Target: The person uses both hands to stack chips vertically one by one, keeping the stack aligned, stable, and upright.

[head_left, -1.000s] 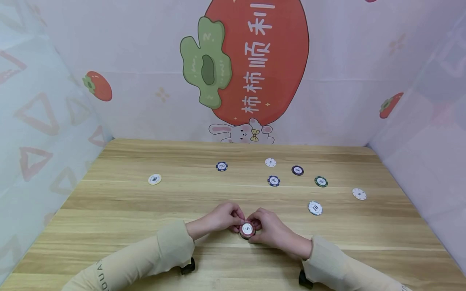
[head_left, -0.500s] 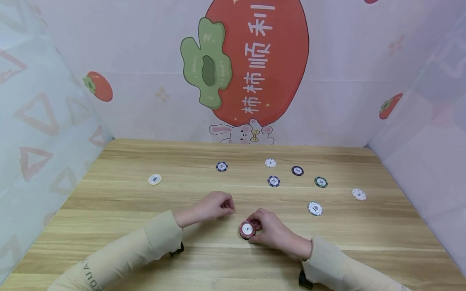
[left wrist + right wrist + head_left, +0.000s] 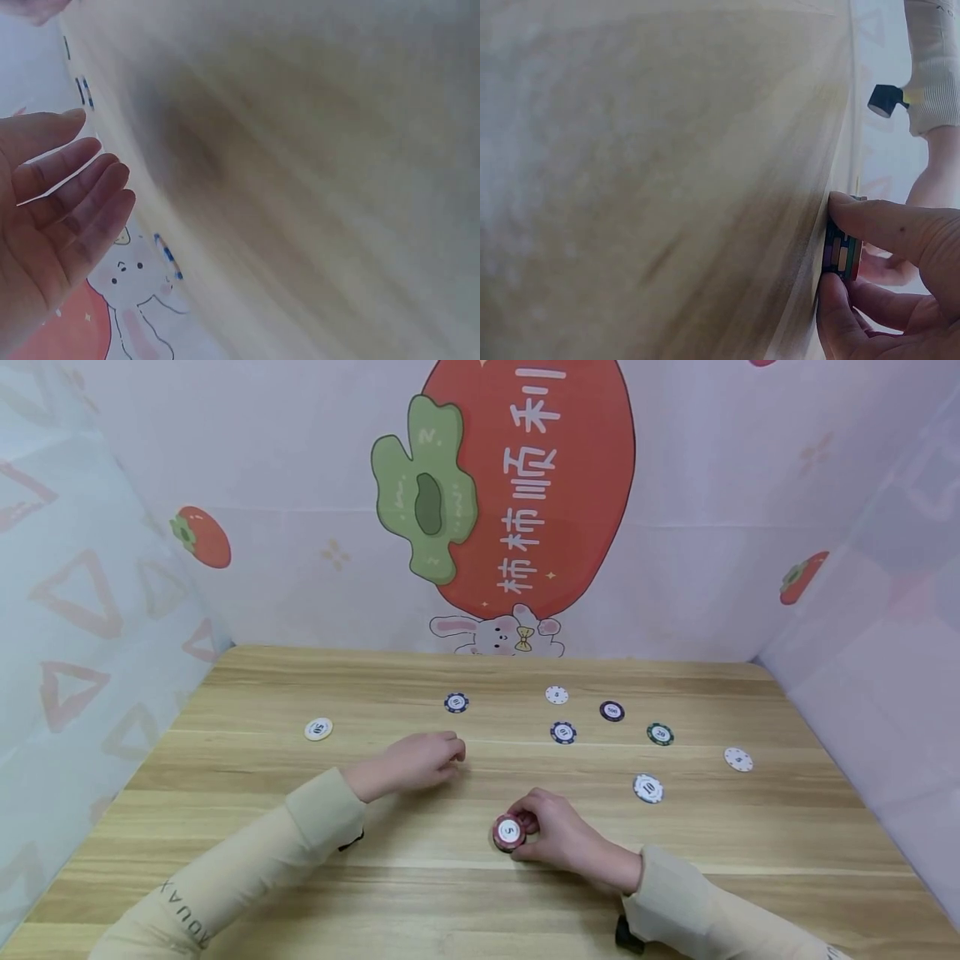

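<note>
Since a second ago, my left hand [image 3: 420, 762] is leaving the chip stack [image 3: 509, 832], fingers relaxed and empty, heading toward twelve o'clock where a blue chip [image 3: 456, 702] is lying nearest; my right hand [image 3: 558, 839] is gripping the stack at table-front.

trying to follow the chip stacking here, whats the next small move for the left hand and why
Probably reach the left hand on to the blue chip just beyond its fingers: that hand is empty with fingers relaxed, while the right hand grips the stack of chips on the table.
</note>
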A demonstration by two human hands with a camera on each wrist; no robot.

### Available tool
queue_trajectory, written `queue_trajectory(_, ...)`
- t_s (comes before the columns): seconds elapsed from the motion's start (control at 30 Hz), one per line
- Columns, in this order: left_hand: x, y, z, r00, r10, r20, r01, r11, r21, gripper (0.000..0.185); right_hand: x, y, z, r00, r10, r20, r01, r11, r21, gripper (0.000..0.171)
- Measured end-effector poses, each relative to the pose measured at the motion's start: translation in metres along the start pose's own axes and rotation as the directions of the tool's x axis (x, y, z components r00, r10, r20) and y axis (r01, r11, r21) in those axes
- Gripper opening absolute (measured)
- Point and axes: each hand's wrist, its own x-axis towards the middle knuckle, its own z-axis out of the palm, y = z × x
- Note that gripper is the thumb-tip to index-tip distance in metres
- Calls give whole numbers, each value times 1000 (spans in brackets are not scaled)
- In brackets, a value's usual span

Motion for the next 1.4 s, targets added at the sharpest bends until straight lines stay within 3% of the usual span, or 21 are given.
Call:
queue_trajectory(0.23, 9, -9, -10, 1000, -16, -16, 17, 999, 51, 15, 0, 0, 0, 1000, -6, 2, 6, 1000, -3, 38)
queue_trajectory(0.5, 23, -16, -16, 994, -106, -20, 107, 991, 80, 24, 0, -1, 0, 1000, -19, -6, 18, 1000, -15, 38)
queue_trajectory(0.73, 33, -25, -18, 995, -55, -82, 64, 992, 105, 27, 0, -2, 1, 999, -36, -18, 35, 999, -12, 38)
queue_trajectory(1.03, 45, -35, -15, 988, -50, -144, 68, 990, 123, 25, 0, -2, 0, 999, -31, -9, 31, 999, -6, 38)
queue_trajectory(1.4, 54, -44, -12, 994, -70, -89, 79, 992, 98, 24, 0, -1, 0, 1000, -6, 4, 6, 1000, 1, 38)
